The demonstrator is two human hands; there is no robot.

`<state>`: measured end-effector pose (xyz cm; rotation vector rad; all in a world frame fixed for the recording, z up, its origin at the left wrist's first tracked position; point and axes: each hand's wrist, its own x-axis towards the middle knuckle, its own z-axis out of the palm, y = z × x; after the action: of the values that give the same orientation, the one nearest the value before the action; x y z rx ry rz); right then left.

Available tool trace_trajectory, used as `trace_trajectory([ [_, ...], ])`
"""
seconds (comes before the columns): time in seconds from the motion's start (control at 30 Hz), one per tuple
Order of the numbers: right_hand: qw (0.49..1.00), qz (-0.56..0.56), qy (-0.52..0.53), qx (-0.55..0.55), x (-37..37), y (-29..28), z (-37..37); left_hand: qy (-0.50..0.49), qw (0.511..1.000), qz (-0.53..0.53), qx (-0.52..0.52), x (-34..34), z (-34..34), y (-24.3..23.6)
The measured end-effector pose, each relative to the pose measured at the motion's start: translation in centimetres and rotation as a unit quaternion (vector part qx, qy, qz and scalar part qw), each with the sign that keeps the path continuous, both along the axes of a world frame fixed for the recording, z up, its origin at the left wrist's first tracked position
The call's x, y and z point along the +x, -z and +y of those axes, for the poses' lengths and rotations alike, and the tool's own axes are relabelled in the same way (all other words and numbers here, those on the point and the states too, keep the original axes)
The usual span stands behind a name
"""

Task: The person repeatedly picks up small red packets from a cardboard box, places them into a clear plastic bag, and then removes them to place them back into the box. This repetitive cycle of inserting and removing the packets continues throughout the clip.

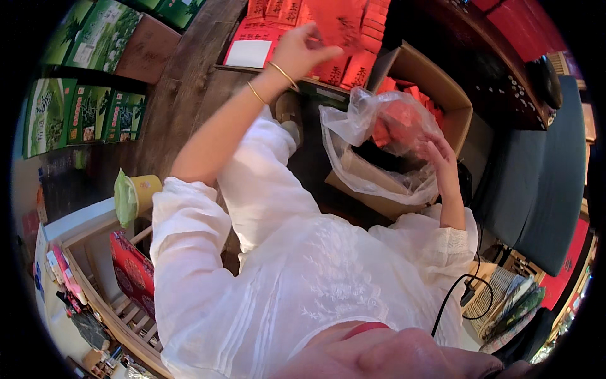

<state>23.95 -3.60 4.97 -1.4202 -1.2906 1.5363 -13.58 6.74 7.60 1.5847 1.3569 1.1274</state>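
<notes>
Two gold bangles circle the wrist of my left hand (302, 54), whose fingers are closed on a flat red packet (338, 19) with dark lettering, slightly blurred. The packet is over a shallow box (319, 87) filled with similar red packets. In that box, a white card (249, 54) rests on the red packets at the left. To the right, my right hand (440, 153) has its bent fingers on the clear plastic bag (344, 155), gripping its film. This bag lines an open cardboard carton (459, 104), and more red packets (413, 95) show inside it.
Green printed boxes (85, 117) stand at the left on the wooden floor. A yellow bin (146, 189) with a green liner is near my left elbow. On the right are a dark grey bench (536, 170) and a black cable (444, 300).
</notes>
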Motion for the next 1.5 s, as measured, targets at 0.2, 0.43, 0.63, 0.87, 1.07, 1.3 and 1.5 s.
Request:
trace_trajectory([
  [0.2, 1.0, -0.003, -0.029, -0.007, -0.8, 0.6, 0.9, -0.049, 0.974, 0.219, -0.032, -10.0, 5.0, 10.4],
  [0.43, 0.999, 0.001, -0.007, -0.032, -0.2, 0.6, 0.3, -0.025, 0.943, 0.305, -0.133, -7.8, 6.1, 15.9],
  [0.63, 0.999, -0.007, 0.01, -0.031, 0.5, 1.7, 0.4, 0.009, 0.971, 0.198, -0.131, -7.0, 7.1, 17.6],
  [0.87, 0.998, -0.045, 0.034, -0.018, 2.0, 2.7, 1.8, 0.042, 0.972, 0.215, -0.08, -8.7, 8.8, 20.8],
  [1.07, 0.989, -0.069, 0.13, 0.017, 6.0, 5.7, 6.9, -0.025, 0.935, 0.353, 0.03, -6.0, 5.4, 10.1],
  [1.3, 0.986, -0.116, 0.11, 0.036, 8.3, 15.3, 16.5, 0.16, 0.945, 0.217, 0.185, 7.7, -4.9, -2.3],
  [1.5, 0.955, -0.274, -0.049, -0.102, 4.2, 15.3, 18.7, 0.331, 0.885, 0.32, 0.061, 14.4, -10.1, 4.3],
])
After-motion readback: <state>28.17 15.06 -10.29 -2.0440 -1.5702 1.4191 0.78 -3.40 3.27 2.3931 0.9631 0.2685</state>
